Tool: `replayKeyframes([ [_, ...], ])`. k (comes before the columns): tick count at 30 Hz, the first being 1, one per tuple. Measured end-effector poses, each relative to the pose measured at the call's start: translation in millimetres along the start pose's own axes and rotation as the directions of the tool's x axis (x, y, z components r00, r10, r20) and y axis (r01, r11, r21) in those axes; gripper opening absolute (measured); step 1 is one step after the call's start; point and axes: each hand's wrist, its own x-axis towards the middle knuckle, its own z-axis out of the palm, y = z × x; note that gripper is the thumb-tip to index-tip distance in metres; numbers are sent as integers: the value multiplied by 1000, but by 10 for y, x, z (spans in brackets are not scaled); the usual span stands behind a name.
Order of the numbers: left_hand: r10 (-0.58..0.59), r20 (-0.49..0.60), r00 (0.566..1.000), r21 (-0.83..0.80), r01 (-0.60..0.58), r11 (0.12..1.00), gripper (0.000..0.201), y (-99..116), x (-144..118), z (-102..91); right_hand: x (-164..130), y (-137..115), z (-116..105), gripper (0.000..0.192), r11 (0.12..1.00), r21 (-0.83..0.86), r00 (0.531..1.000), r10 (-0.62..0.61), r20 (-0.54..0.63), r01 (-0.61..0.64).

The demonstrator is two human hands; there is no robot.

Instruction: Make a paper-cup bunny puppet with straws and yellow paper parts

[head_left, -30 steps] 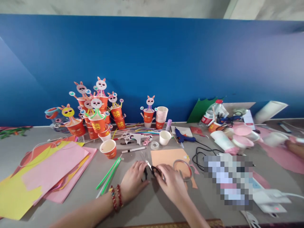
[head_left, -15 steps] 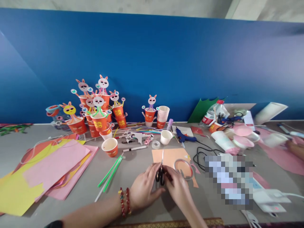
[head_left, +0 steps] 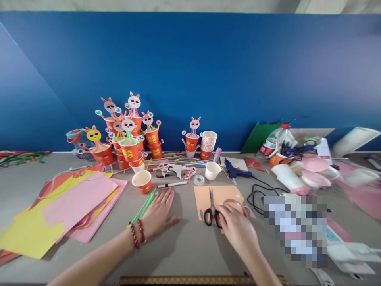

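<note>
My left hand (head_left: 160, 211) lies stretched out with fingers apart, palm down, over the green straws (head_left: 145, 207). Part of the straws is hidden beneath it. My right hand (head_left: 238, 226) has its fingers closed at the right loop of the black-handled scissors (head_left: 211, 198). Their blades point away from me over a light orange sheet of paper (head_left: 202, 191). A roll of tape (head_left: 233, 204) sits on that sheet, partly covered by my right hand.
Coloured paper sheets (head_left: 80, 198) are piled at left. Rabbit-faced paper cups (head_left: 131, 153) stand at the back. A white cup (head_left: 212, 171), a marker (head_left: 172, 184) and a blue glue gun (head_left: 236, 169) lie beyond my hands. A black cable (head_left: 256, 190) curls at right.
My left hand has left the scissors and moved left to the green straws, its fingers spreading. My right hand has brought the scissors down over the orange paper, a little to the right.
</note>
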Motion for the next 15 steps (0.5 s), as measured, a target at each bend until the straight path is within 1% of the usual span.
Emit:
replayKeyframes([
  [3,22,-1,1000,41,-22,999,96,-44,46,74,-12,-42,-15,23,999,-10,999,-36,-24,35],
  [5,79,9,997,45,-80,996,101,-14,72,93,-44,-61,-20,23,998,4,996,-68,-55,69],
  [6,126,28,992,36,-127,991,102,7,85,89,-64,-65,-21,23,997,13,994,-81,-73,82],
  [8,255,79,964,-12,-255,967,104,54,102,60,-97,-64,-25,24,995,33,990,-92,-106,96],
  [10,386,99,917,-83,-379,922,105,103,103,23,-115,-59,-30,25,994,53,986,-90,-139,98],
  [11,434,96,896,-116,-423,899,105,127,96,7,-117,-63,-33,25,993,63,984,-85,-157,96],
  [13,491,93,866,-164,-473,865,105,168,63,-19,-117,-91,-41,25,991,85,980,-81,-184,98],
  [15,528,107,842,-198,-503,842,104,193,9,-39,-127,-156,-50,26,987,109,978,-96,-188,118],
])
